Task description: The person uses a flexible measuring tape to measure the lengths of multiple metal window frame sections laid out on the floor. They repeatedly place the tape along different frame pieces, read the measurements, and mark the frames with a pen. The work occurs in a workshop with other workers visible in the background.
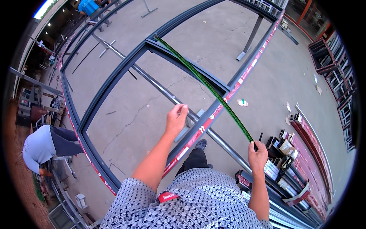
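Note:
My right hand (258,155) is closed around the end of a green tape measure (194,70), its case mostly hidden by my fingers. The blade runs out slantwise over a dark grey metal window frame (126,65). Its far end reaches the corner where a crossbar (207,78) meets an inner bar. Red and white printed film (238,82) covers the frame's near outer edge. My left hand (177,119) hovers above the frame's opening near that edge, fingers curled together with nothing visible in them.
Steel support tubes (160,88) carry the frame above the concrete floor. Bundled profiles (291,171) lie at my right, with stacked frames (335,72) farther off. One person in grey (40,147) bends over at the left; another in blue (89,7) stands far back.

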